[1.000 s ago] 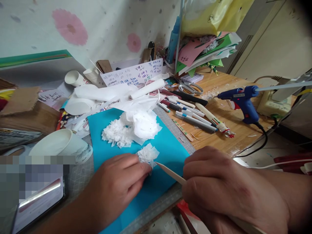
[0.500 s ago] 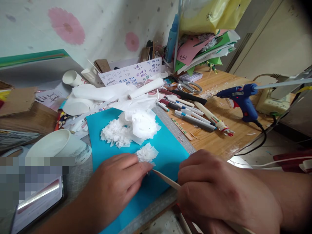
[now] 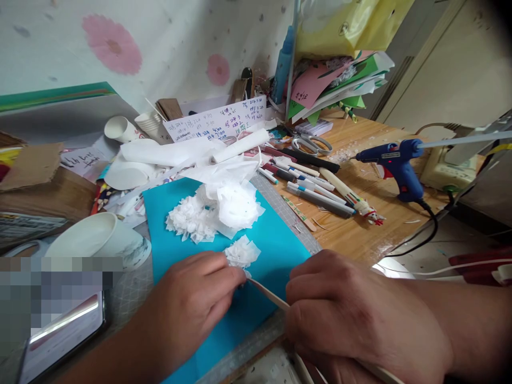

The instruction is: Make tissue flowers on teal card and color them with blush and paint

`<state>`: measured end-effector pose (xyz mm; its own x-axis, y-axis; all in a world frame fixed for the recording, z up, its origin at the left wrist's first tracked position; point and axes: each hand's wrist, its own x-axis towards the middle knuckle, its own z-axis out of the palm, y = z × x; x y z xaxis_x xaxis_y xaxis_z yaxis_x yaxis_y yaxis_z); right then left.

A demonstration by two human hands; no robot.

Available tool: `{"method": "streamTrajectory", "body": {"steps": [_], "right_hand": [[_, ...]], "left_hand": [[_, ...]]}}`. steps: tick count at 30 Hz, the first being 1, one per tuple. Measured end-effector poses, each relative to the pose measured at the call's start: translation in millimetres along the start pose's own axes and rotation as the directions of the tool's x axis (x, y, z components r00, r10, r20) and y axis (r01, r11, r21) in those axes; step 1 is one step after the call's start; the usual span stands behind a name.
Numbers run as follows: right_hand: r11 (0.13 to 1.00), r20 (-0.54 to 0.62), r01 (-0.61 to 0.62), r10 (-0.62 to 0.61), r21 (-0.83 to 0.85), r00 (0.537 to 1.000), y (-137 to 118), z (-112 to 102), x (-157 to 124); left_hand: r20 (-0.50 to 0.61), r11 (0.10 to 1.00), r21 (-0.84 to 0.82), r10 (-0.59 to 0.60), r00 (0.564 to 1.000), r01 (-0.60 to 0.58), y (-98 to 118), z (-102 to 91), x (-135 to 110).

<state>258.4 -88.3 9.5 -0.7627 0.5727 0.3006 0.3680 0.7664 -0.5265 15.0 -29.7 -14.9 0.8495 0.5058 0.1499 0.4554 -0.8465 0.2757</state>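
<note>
My left hand (image 3: 192,304) rests on a blue paper sheet (image 3: 276,245), its fingertips pinched on a small white tissue tuft (image 3: 241,253). My right hand (image 3: 352,314) is closed round a thin pale wooden stick (image 3: 267,293) whose tip points at the tuft, right by my left fingertips. A larger heap of white tissue pieces (image 3: 216,210) lies further back on the blue sheet.
A white paper cup (image 3: 96,242) lies on its side at the left, with a phone (image 3: 60,333) below it. Pens (image 3: 316,192), scissors (image 3: 310,143) and a blue glue gun (image 3: 394,162) lie on the wooden desk at the right. Paper stacks fill the back.
My right hand has slid left with the stick, bringing its tip up to my left fingertips at the tuft. My left hand has barely moved.
</note>
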Motion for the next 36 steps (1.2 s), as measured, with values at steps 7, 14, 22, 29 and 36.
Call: {"method": "streamTrajectory", "body": {"steps": [7,14,22,29,36], "right_hand": [[0.999,-0.198,0.016,-0.007,0.043,0.980,0.6,-7.0,-4.2],[0.991,-0.447,-0.128,0.134,0.045,0.884,33.8,-24.7,1.0],[0.977,-0.503,-0.115,0.010,-0.178,0.864,55.2,-1.0,43.2],[0.955,-0.395,-0.152,0.041,-0.254,0.918,58.1,17.7,74.4],[0.982,-0.675,-0.190,0.150,0.015,0.723,51.4,-2.5,80.1]], "left_hand": [[-0.007,0.999,-0.040,-0.018,1.000,0.018,0.4,-2.1,1.8],[-0.155,0.983,-0.180,-0.072,0.985,0.043,3.8,-4.8,2.8],[-0.319,0.918,-0.295,-0.356,0.878,0.265,0.1,-14.9,8.8],[-0.264,0.823,-0.423,-0.512,0.817,0.379,-6.4,-11.5,9.7],[-0.334,0.771,-0.553,-0.553,0.763,0.316,-5.3,-10.8,6.9]]}}
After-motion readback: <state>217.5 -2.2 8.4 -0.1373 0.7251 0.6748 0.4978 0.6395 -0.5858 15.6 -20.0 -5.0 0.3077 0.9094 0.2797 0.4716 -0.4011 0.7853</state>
